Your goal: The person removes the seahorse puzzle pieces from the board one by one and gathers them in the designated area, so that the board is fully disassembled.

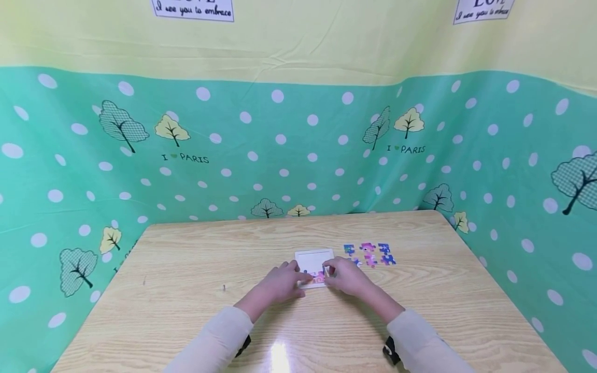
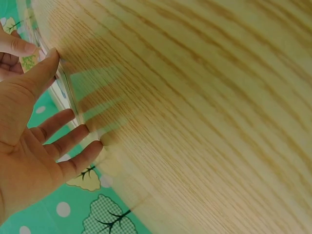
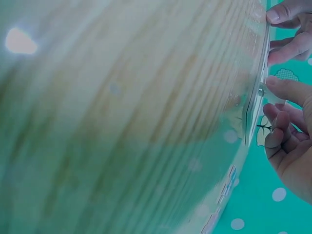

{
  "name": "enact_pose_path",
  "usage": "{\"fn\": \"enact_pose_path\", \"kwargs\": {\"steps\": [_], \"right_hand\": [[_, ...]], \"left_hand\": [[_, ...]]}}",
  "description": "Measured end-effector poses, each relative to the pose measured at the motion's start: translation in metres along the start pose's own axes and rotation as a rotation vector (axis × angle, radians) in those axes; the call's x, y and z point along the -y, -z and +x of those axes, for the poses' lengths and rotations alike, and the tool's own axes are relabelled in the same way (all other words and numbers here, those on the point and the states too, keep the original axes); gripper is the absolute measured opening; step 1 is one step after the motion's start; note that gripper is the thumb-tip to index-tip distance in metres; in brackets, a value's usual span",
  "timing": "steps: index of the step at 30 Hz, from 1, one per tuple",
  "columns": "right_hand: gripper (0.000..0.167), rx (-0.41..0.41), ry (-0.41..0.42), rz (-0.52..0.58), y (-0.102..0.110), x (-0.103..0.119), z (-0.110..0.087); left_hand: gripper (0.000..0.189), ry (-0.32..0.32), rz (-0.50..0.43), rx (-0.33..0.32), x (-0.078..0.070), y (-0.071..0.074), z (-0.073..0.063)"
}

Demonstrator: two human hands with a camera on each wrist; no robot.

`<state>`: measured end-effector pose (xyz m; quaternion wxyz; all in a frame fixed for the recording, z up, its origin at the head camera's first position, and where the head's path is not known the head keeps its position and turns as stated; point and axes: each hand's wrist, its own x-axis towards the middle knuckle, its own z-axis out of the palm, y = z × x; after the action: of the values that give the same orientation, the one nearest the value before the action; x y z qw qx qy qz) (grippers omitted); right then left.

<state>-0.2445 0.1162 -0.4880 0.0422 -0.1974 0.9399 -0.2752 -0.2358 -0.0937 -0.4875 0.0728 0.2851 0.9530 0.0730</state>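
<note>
A small white puzzle tray [image 1: 314, 260] lies on the table, with pink puzzle pieces [image 1: 317, 278] fitted along its near side. My left hand [image 1: 280, 284] rests at the tray's left edge, its index finger reaching over the pieces inside. In the left wrist view, the other fingers of the left hand [image 2: 34, 151] are spread and fairly straight. My right hand [image 1: 349, 275] pinches a puzzle piece [image 1: 325, 271] between thumb and finger, at the tray's right side. Only a thin edge of that piece [image 3: 262, 90] shows in the right wrist view; its print is mostly hidden.
Several loose puzzle pieces [image 1: 370, 259], blue and pink, lie right of the tray, just beyond the right hand. The wooden table [image 1: 196, 300] reaches a green dotted curtain [image 1: 261, 150] at the back and sides.
</note>
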Motion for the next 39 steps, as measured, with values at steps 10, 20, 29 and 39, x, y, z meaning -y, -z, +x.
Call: {"fn": "enact_pose_path", "kwargs": {"steps": [10, 20, 29, 39], "right_hand": [[0.038, -0.03, 0.013, -0.069, 0.0009, 0.0004, -0.0023], [0.035, -0.059, -0.017, -0.07, -0.0004, -0.0021, -0.0025], [0.038, -0.067, -0.051, -0.093, -0.0015, 0.0008, -0.0007], [0.037, -0.077, -0.087, -0.095, -0.0014, 0.0003, -0.0023]], "left_hand": [[0.044, -0.012, 0.0, 0.01, -0.0017, 0.0033, -0.0018], [0.045, -0.021, 0.002, 0.006, -0.0015, 0.0047, -0.0027], [0.044, -0.023, 0.007, -0.002, -0.0007, 0.004, -0.0023], [0.044, -0.015, 0.001, 0.013, -0.0011, 0.0045, -0.0029]]}}
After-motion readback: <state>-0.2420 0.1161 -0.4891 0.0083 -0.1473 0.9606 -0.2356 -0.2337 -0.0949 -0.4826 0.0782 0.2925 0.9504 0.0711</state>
